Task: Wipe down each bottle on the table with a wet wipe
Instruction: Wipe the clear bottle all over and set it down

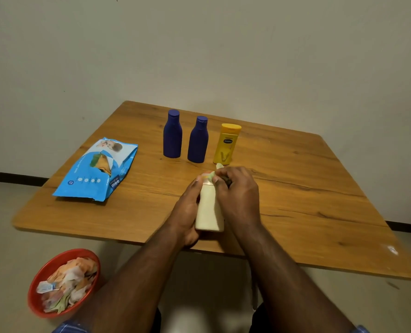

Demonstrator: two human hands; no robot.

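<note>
A cream bottle (208, 210) is held over the near part of the wooden table (295, 200), its cap end pointing away from me. My left hand (187, 207) grips its left side. My right hand (235, 195) pinches a pale wet wipe (215, 173) against the bottle's cap end and hides most of the wipe. Behind them stand two dark blue bottles (172, 134) (198, 140) and a yellow bottle (226, 144), all upright in a row.
A blue pack of wet wipes (98, 169) lies on the table's left side. On the floor at lower left stands a red bowl (41, 272) holding several crumpled used wipes. The wall runs close behind the table.
</note>
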